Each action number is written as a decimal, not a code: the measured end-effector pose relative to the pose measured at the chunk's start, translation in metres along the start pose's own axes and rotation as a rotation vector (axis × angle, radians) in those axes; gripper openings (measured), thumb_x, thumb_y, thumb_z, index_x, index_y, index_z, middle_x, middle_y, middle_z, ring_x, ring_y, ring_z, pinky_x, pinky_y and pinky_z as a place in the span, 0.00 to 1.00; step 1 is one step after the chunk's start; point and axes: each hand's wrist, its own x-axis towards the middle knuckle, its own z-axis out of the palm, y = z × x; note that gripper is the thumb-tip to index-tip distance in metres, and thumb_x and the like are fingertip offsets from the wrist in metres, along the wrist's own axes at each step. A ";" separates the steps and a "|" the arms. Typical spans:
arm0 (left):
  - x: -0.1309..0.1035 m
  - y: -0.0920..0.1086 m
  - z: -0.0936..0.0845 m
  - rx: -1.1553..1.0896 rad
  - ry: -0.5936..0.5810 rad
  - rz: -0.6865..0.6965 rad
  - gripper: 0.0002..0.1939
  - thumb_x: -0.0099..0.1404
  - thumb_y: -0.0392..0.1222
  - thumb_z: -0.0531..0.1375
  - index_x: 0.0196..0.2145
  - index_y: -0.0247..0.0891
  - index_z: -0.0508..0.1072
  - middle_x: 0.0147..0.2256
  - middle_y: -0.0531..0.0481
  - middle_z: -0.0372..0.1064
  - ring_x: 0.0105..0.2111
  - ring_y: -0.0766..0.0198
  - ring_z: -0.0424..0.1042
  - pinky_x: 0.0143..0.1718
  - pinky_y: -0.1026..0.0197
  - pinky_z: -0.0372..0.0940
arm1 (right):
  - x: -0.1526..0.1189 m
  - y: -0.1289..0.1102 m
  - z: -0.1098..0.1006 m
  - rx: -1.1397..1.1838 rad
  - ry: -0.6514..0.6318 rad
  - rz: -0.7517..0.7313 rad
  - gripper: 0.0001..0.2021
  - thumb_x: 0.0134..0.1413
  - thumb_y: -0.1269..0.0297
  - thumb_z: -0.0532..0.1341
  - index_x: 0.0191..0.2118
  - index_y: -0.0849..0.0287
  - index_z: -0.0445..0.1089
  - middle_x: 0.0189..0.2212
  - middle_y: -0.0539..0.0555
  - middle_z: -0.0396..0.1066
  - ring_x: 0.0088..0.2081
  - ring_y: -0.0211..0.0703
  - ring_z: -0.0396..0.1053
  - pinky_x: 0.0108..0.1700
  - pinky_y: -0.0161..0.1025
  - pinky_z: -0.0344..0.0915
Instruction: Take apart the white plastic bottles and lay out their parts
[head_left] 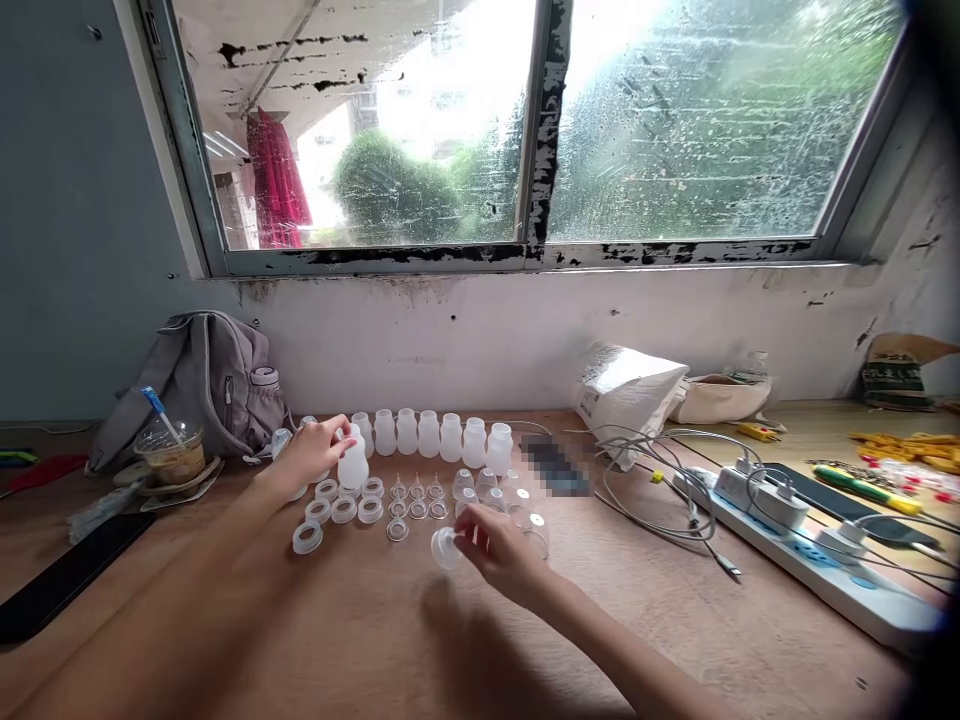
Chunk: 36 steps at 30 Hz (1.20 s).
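My left hand (319, 448) reaches over the far rings, its fingers closed at the top of a small frosted plastic bottle (352, 470). In front of the other bottles, my right hand (499, 550) pinches a translucent collar-like bottle part (445, 548) above the table; its exact make-up is hard to see. A row of open frosted bottles (428, 436) stands along the back. White screw rings (343, 510) lie below my left hand. Clear nipple-like pieces with thin tips (417, 508) lie in the middle. Clear domed caps (491, 497) sit beyond my right hand, partly hidden by it.
A black phone (71, 575), an iced drink cup (171, 455) and a grey backpack (214, 375) are at left. To the right are coiled cables (652, 490), a white power strip (817, 560), a white plastic bag (630, 385) and a green-yellow screwdriver (866, 488).
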 end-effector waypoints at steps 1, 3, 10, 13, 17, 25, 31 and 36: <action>0.007 -0.008 0.005 0.042 -0.011 -0.031 0.12 0.60 0.50 0.48 0.34 0.42 0.64 0.27 0.53 0.69 0.26 0.64 0.68 0.27 0.66 0.56 | -0.002 0.001 0.005 -0.034 -0.026 -0.014 0.01 0.50 0.69 0.54 0.29 0.59 0.61 0.26 0.50 0.64 0.26 0.35 0.60 0.27 0.31 0.56; 0.020 -0.020 0.018 0.158 -0.023 -0.111 0.12 0.60 0.49 0.47 0.35 0.41 0.64 0.28 0.50 0.69 0.30 0.61 0.69 0.28 0.65 0.57 | -0.005 0.001 0.012 -0.091 -0.074 -0.023 0.01 0.50 0.69 0.54 0.30 0.58 0.61 0.27 0.51 0.64 0.28 0.36 0.61 0.28 0.32 0.56; 0.044 -0.035 0.050 0.245 -0.071 -0.222 0.11 0.63 0.43 0.45 0.37 0.36 0.62 0.32 0.42 0.68 0.35 0.53 0.69 0.30 0.59 0.60 | -0.010 0.001 0.018 -0.156 -0.171 -0.010 0.05 0.51 0.67 0.52 0.35 0.57 0.60 0.29 0.51 0.66 0.30 0.38 0.62 0.30 0.32 0.55; 0.050 -0.038 0.058 0.235 -0.086 -0.248 0.10 0.64 0.40 0.44 0.39 0.36 0.61 0.33 0.40 0.68 0.35 0.52 0.69 0.30 0.57 0.61 | -0.011 0.002 0.019 -0.186 -0.208 -0.016 0.07 0.51 0.65 0.53 0.38 0.57 0.60 0.30 0.51 0.66 0.30 0.39 0.63 0.31 0.33 0.55; 0.055 -0.040 0.065 0.216 -0.090 -0.276 0.09 0.64 0.39 0.46 0.40 0.36 0.61 0.34 0.39 0.68 0.37 0.52 0.68 0.31 0.57 0.62 | -0.011 0.003 0.020 -0.214 -0.237 -0.008 0.10 0.50 0.63 0.53 0.39 0.57 0.60 0.33 0.52 0.66 0.32 0.40 0.64 0.31 0.33 0.54; 0.051 -0.032 0.063 0.180 -0.053 -0.300 0.13 0.65 0.36 0.42 0.44 0.27 0.57 0.33 0.35 0.67 0.37 0.49 0.68 0.30 0.57 0.61 | -0.013 0.003 0.022 -0.245 -0.231 0.021 0.09 0.50 0.62 0.53 0.38 0.57 0.60 0.32 0.52 0.66 0.30 0.39 0.64 0.29 0.32 0.53; 0.024 -0.012 0.059 0.165 0.002 -0.222 0.16 0.65 0.43 0.41 0.48 0.33 0.56 0.32 0.39 0.69 0.34 0.51 0.70 0.31 0.56 0.61 | -0.014 0.003 0.028 -0.179 -0.166 -0.003 0.08 0.50 0.65 0.53 0.38 0.57 0.61 0.28 0.51 0.66 0.29 0.37 0.63 0.30 0.32 0.55; -0.045 0.026 0.072 -0.150 -0.019 0.159 0.13 0.65 0.43 0.41 0.41 0.40 0.62 0.29 0.50 0.68 0.29 0.63 0.69 0.31 0.63 0.62 | -0.011 -0.001 0.035 -0.064 -0.101 -0.001 0.08 0.46 0.69 0.53 0.37 0.59 0.60 0.24 0.49 0.64 0.25 0.34 0.61 0.27 0.30 0.56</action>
